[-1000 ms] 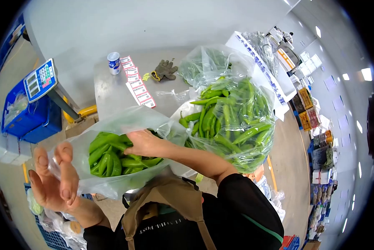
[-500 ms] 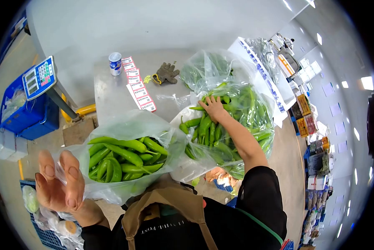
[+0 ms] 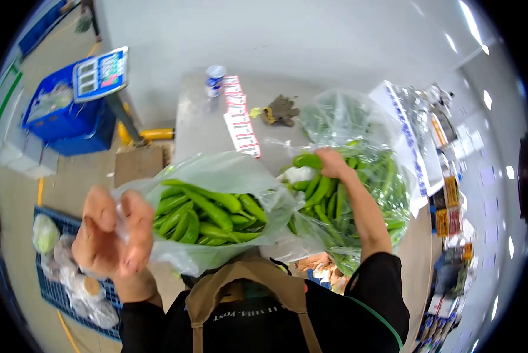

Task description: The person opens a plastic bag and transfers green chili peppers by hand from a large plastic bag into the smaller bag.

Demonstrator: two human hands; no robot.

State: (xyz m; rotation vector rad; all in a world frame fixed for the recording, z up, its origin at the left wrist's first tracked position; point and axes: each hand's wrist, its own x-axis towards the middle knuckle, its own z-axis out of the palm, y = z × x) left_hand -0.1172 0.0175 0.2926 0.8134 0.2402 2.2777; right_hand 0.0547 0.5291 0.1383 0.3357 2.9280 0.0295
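My left hand [image 3: 114,235] is raised at the left edge of an opened clear bag [image 3: 217,167], its fingers curled around the plastic rim. Long green peppers [image 3: 208,212] fill that bag. To the right, my right hand [image 3: 333,165] reaches into a larger clear bag [image 3: 393,194] of peppers and grips a green pepper [image 3: 307,160] at its left side. Other peppers [image 3: 328,197] lie just below this hand. Behind the larger bag stands another clear bag [image 3: 340,115] with green contents.
On the metal table [image 3: 196,129] are a can [image 3: 214,81], label strips [image 3: 240,120] and a dark glove [image 3: 281,110]. A scale display [image 3: 101,75] and blue bins [image 3: 64,109] stand left; a blue crate [image 3: 55,282] sits lower left. A white box [image 3: 402,123] is at right.
My right hand went from the left bag to the larger right bag and has taken hold of a pepper. My left hand stays at the left bag's edge. The view has shifted.
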